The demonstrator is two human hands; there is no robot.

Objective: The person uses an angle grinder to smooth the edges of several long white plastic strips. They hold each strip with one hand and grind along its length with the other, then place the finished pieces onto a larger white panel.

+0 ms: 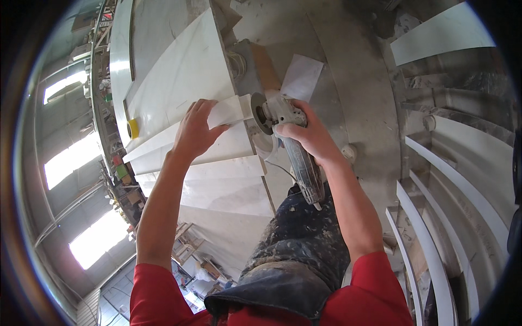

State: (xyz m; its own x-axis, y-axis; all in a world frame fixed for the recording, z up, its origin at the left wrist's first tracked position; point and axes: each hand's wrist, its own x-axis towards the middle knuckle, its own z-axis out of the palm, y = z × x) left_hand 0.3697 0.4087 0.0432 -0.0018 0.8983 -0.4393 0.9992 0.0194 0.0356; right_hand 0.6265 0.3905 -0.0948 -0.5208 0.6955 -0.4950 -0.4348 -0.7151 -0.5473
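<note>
My left hand (194, 132) presses flat on a small white stone piece (231, 110) that lies on a stack of white marble slabs (179, 81). My right hand (309, 136) grips the body of a grey angle grinder (288, 138). Its disc end (263, 114) sits right at the end of the small stone piece. The grinder's cord end hangs down toward my dust-stained trouser leg (296, 244).
A yellow tape roll (132, 128) rests on the slab at left. Long white stone strips (435, 244) lean on edge at the right, above a dusty grey floor (359, 81). Shelves of clutter (122, 179) and bright windows (70, 157) fill the left side.
</note>
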